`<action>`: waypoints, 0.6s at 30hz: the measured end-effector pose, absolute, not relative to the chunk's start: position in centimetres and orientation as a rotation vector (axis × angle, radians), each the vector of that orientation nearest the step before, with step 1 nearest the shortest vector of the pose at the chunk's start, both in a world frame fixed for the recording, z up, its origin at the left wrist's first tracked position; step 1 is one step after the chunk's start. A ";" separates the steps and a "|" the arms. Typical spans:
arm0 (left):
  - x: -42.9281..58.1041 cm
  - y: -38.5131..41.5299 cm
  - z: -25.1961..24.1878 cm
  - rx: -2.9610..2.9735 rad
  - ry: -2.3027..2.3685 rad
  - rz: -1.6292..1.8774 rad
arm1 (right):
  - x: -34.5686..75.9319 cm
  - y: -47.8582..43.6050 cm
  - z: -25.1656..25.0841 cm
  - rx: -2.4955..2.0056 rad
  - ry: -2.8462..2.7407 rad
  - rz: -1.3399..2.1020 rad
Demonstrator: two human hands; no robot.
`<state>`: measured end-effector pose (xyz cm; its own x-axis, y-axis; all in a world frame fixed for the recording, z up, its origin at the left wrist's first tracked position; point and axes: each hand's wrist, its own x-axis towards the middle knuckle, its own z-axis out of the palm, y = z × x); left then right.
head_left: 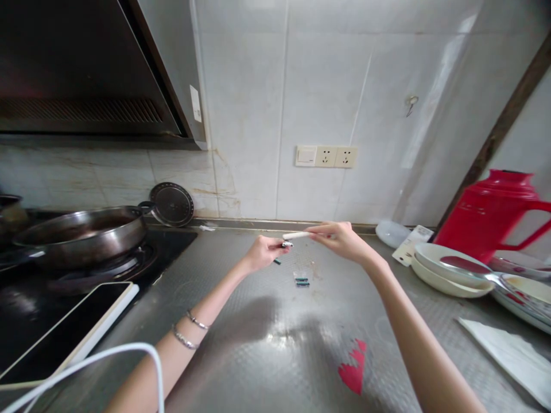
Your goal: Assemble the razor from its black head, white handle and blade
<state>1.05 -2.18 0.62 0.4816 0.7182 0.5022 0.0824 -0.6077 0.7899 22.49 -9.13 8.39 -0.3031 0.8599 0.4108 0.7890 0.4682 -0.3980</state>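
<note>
Silvery item [287, 244] — ID unclear — is pt. hidden (by L hand [260, 253]).

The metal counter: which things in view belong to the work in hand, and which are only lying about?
Likely part of the work:
small dark-and-silver item, in the left hand
white stick-like item, in the right hand
two dark green pieces, near the hands

Apparently just lying about:
red scrap
red jug
steel pan
white bowls

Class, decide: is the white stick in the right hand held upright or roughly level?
Roughly level: the white stick runs sideways from the right hand toward the left hand.
</note>
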 end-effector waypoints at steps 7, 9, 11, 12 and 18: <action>1.0 -2.4 1.0 1.993 0.659 1.126 | 23.1 -8.7 8.1 -1.384 -2.115 0.190; 1.1 -2.4 1.0 1.985 0.654 1.125 | 23.2 -8.6 8.1 -1.350 -2.136 0.231; 1.1 -2.5 1.0 1.989 0.651 1.126 | 23.2 -8.6 8.1 -1.238 -2.207 0.340; 1.1 -2.5 1.0 1.993 0.650 1.124 | 23.2 -8.6 8.1 -1.206 -2.219 0.368; 1.0 -2.3 0.9 1.992 0.662 1.108 | 23.2 -8.5 8.0 -1.222 -2.140 0.288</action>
